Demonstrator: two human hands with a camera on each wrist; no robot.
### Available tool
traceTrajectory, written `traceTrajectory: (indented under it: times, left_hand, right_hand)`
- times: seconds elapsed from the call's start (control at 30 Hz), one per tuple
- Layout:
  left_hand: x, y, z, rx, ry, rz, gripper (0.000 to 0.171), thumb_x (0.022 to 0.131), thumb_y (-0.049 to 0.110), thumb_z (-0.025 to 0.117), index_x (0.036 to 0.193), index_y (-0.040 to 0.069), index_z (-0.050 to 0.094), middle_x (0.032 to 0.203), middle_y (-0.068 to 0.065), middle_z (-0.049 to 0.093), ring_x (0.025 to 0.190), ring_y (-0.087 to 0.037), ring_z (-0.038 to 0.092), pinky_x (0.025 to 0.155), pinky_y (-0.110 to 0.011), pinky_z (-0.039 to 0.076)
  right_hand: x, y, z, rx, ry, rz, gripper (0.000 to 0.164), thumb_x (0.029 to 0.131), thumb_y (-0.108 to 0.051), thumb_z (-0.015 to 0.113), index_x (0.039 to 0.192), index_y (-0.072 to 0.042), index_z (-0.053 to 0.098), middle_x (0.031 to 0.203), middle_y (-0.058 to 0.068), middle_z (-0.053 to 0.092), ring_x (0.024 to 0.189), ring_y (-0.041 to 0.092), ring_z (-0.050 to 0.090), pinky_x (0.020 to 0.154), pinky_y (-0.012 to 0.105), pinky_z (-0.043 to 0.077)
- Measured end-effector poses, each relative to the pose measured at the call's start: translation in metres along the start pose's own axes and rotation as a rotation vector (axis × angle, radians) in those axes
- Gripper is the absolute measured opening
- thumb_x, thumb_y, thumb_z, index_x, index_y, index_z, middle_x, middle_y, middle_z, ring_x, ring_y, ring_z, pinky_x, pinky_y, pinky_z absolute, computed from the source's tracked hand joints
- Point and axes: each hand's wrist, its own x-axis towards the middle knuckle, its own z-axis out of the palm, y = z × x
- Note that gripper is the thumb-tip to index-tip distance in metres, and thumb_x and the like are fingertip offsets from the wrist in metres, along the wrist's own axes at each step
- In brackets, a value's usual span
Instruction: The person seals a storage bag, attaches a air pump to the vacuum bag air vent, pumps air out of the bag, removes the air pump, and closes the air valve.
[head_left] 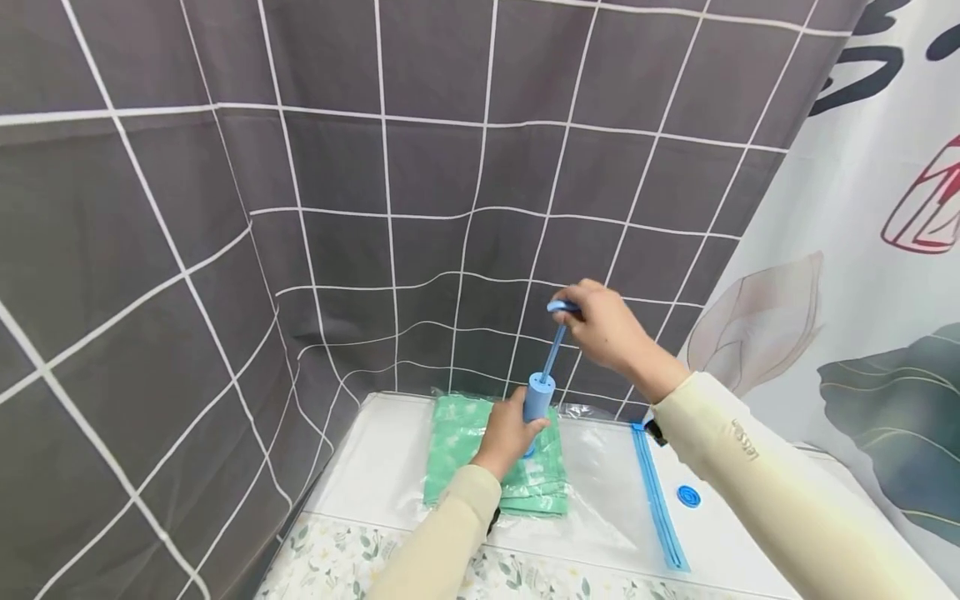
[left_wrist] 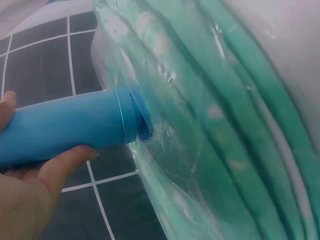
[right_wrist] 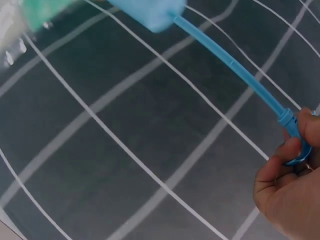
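A blue hand pump (head_left: pixel 537 398) stands slightly tilted over a clear vacuum bag (head_left: pixel 600 483) that has folded green cloth (head_left: pixel 457 450) inside. My left hand (head_left: pixel 506 437) grips the pump's barrel (left_wrist: pixel 65 125), whose lower end meets the blue valve (left_wrist: pixel 144 122) on the bag. With curled fingers my right hand (head_left: pixel 603 325) holds the pump's handle (right_wrist: pixel 300 150), and the thin rod (right_wrist: pixel 230 62) is drawn well out of the barrel. In the left wrist view the cloth's folds lie in layers beneath the plastic.
A round blue valve cap (head_left: pixel 688 497) lies on the white tabletop (head_left: pixel 390 467), right of the bag's blue zip strip (head_left: pixel 660 500). Floral cloth (head_left: pixel 322 558) runs along the front edge. A dark gridded curtain (head_left: pixel 420 250) rises behind and to the left.
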Motion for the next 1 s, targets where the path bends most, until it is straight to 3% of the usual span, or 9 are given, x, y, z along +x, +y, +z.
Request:
traceTrajectory:
  times: [0.1, 0.2, 0.3, 0.47, 0.7, 0.87, 1.0]
  left_hand:
    - [0.004, -0.001, -0.005, 0.015, 0.020, 0.018, 0.053, 0.098, 0.021, 0.091, 0.139, -0.001, 0.067, 0.122, -0.025, 0.084, 0.112, -0.041, 0.084, 0.099, -0.054, 0.070]
    - [0.008, -0.001, -0.008, 0.027, 0.025, 0.016, 0.053, 0.098, 0.022, 0.091, 0.140, 0.000, 0.067, 0.122, -0.025, 0.084, 0.113, -0.041, 0.084, 0.100, -0.054, 0.070]
    - [0.010, -0.002, -0.010, 0.019, 0.021, 0.005, 0.053, 0.099, 0.021, 0.090, 0.142, 0.001, 0.066, 0.125, -0.025, 0.084, 0.115, -0.041, 0.084, 0.103, -0.055, 0.069]
    - [0.007, 0.000, -0.010, 0.011, -0.011, -0.019, 0.055, 0.101, 0.020, 0.088, 0.147, 0.002, 0.065, 0.130, -0.023, 0.083, 0.119, -0.041, 0.083, 0.105, -0.056, 0.068]
    - [0.003, 0.004, -0.007, 0.051, -0.034, -0.001, 0.057, 0.102, 0.021, 0.088, 0.151, 0.003, 0.063, 0.134, -0.022, 0.082, 0.124, -0.039, 0.081, 0.106, -0.054, 0.068]
    - [-0.001, 0.003, -0.004, 0.045, -0.046, 0.008, 0.053, 0.103, 0.019, 0.087, 0.148, 0.004, 0.064, 0.132, -0.022, 0.082, 0.124, -0.038, 0.082, 0.104, -0.052, 0.069]
    - [0.002, 0.002, -0.003, 0.060, -0.049, 0.003, 0.054, 0.103, 0.021, 0.086, 0.150, 0.004, 0.063, 0.132, -0.021, 0.082, 0.124, -0.038, 0.082, 0.104, -0.052, 0.069]
  right_hand:
    - [0.010, -0.009, -0.015, -0.001, 0.019, -0.002, 0.024, 0.113, -0.013, 0.068, 0.131, 0.001, 0.077, 0.117, 0.020, 0.073, 0.103, 0.036, 0.066, 0.094, 0.053, 0.057]
    - [0.014, -0.012, -0.015, -0.008, 0.045, 0.003, 0.028, 0.115, -0.014, 0.066, 0.135, 0.003, 0.075, 0.114, 0.020, 0.070, 0.095, 0.034, 0.061, 0.087, 0.048, 0.053]
    - [0.013, -0.008, -0.001, -0.019, 0.049, 0.003, 0.028, 0.115, -0.014, 0.065, 0.135, 0.003, 0.074, 0.110, 0.019, 0.068, 0.093, 0.033, 0.061, 0.085, 0.048, 0.054]
    - [-0.006, 0.004, 0.041, -0.052, -0.006, -0.005, 0.025, 0.113, -0.012, 0.069, 0.130, 0.003, 0.076, 0.112, 0.018, 0.072, 0.094, 0.030, 0.067, 0.089, 0.052, 0.062]
    - [-0.034, 0.019, 0.089, -0.062, -0.046, 0.082, 0.026, 0.112, -0.014, 0.071, 0.132, 0.000, 0.077, 0.116, 0.017, 0.075, 0.093, 0.028, 0.074, 0.081, 0.049, 0.066]
    - [-0.042, 0.025, 0.102, -0.046, -0.056, 0.083, 0.024, 0.112, -0.012, 0.070, 0.131, 0.002, 0.076, 0.118, 0.018, 0.074, 0.100, 0.032, 0.077, 0.089, 0.051, 0.067]
    - [-0.036, 0.025, 0.095, -0.032, -0.057, 0.058, 0.022, 0.112, -0.009, 0.070, 0.128, 0.004, 0.076, 0.114, 0.019, 0.074, 0.100, 0.032, 0.073, 0.090, 0.051, 0.065]
